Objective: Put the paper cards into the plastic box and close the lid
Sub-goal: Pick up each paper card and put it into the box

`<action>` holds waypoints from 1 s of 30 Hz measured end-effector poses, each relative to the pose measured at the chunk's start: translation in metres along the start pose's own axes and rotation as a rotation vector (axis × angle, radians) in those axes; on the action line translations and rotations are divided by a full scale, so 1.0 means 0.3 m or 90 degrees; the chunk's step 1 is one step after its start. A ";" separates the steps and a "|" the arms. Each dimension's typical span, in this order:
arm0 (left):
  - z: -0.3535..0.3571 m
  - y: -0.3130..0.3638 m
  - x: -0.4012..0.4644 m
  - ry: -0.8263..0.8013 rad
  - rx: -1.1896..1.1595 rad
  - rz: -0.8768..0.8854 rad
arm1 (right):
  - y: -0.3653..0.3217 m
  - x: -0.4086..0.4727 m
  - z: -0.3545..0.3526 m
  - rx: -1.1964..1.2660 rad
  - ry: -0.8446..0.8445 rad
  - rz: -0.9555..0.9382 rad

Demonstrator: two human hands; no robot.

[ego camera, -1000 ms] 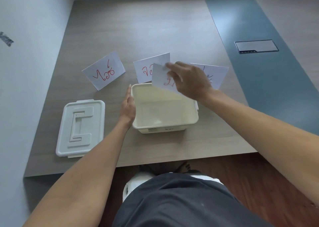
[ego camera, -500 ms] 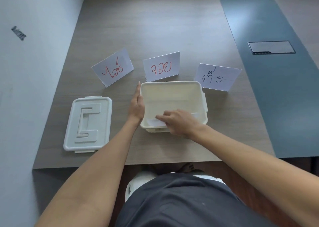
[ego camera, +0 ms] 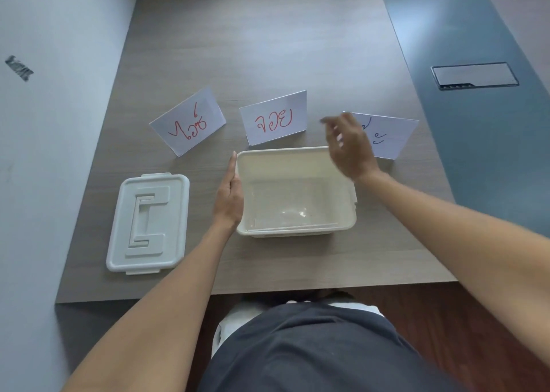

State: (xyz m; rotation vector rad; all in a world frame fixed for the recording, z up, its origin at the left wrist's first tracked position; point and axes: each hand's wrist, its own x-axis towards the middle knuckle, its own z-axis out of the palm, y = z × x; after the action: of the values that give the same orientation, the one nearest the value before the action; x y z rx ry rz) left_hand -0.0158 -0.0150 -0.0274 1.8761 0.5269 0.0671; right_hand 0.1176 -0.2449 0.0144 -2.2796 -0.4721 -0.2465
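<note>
An open cream plastic box [ego camera: 297, 231] stands near the table's front edge, with a white card [ego camera: 291, 210] lying flat inside it. My left hand [ego camera: 229, 196] rests flat against the box's left wall. My right hand [ego camera: 348, 146] hovers above the box's far right corner, blurred, fingers apart, holding nothing. Three folded paper cards stand behind the box: a left card [ego camera: 189, 120] and a middle card [ego camera: 273, 117] with red writing, and a right card [ego camera: 387, 135] with blue writing, partly hidden by my right hand. The white lid [ego camera: 148, 223] lies flat left of the box.
The grey wooden table [ego camera: 268, 43] ends close to my body. A blue strip [ego camera: 464, 34] with a recessed cable hatch [ego camera: 474, 75] runs along the right. A pale wall [ego camera: 59, 123] borders the table's left side.
My right hand carried a card down into the box, let it go there, and has now risen empty towards the right card. My left hand has stayed on the box.
</note>
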 end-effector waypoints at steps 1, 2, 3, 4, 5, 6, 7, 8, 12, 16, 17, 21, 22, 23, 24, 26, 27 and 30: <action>0.000 0.001 0.002 0.004 0.002 -0.001 | 0.051 0.042 -0.014 -0.028 0.026 0.039; 0.001 0.002 0.004 0.007 0.003 -0.003 | 0.108 0.080 -0.029 -0.077 0.033 0.077; 0.002 0.003 0.007 0.009 0.000 -0.005 | 0.165 0.111 -0.043 -0.143 0.018 0.120; 0.003 0.005 0.007 0.011 -0.005 -0.008 | 0.219 0.130 -0.060 -0.215 -0.013 0.169; 0.004 0.007 0.009 0.012 -0.008 -0.008 | 0.267 0.141 -0.078 -0.275 -0.051 0.211; 0.004 0.008 0.008 0.012 -0.008 -0.010 | 0.308 0.144 -0.095 -0.320 -0.095 0.240; 0.004 0.010 0.010 0.008 -0.006 -0.012 | 0.344 0.141 -0.110 -0.361 -0.142 0.259; 0.006 0.013 0.013 0.004 -0.006 -0.014 | 0.373 0.136 -0.123 -0.399 -0.189 0.268; 0.008 0.020 0.025 -0.002 -0.007 -0.017 | 0.395 0.134 -0.142 -0.487 -0.221 0.213; 0.015 0.025 0.033 -0.004 -0.013 -0.016 | 0.363 0.144 -0.153 -0.487 -0.204 0.175; 0.016 0.025 0.034 -0.004 -0.015 -0.014 | 0.351 0.148 -0.154 -0.467 -0.211 0.179; 0.017 0.023 0.040 -0.004 -0.019 -0.010 | 0.270 0.173 -0.152 -0.400 -0.184 0.160; 0.018 0.022 0.041 -0.005 -0.019 -0.011 | 0.244 0.177 -0.153 -0.381 -0.160 0.144; 0.019 0.021 0.043 -0.006 -0.019 -0.009 | 0.216 0.178 -0.155 -0.365 -0.130 0.123; 0.019 0.020 0.045 -0.005 -0.019 -0.008 | 0.188 0.177 -0.154 -0.353 -0.096 0.098; 0.020 0.022 0.050 -0.003 -0.021 -0.006 | 0.128 0.167 -0.154 -0.330 -0.021 0.038; 0.021 0.023 0.052 -0.003 -0.021 -0.005 | 0.098 0.157 -0.154 -0.318 0.011 0.005; 0.025 0.026 0.055 -0.001 -0.022 -0.001 | 0.014 0.115 -0.154 -0.291 0.055 -0.085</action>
State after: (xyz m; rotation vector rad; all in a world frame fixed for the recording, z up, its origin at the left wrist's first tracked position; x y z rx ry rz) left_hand 0.0037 -0.0173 -0.0265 1.8423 0.5234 0.0727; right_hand 0.1494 -0.2726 0.0537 -2.6680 -0.5693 -0.5667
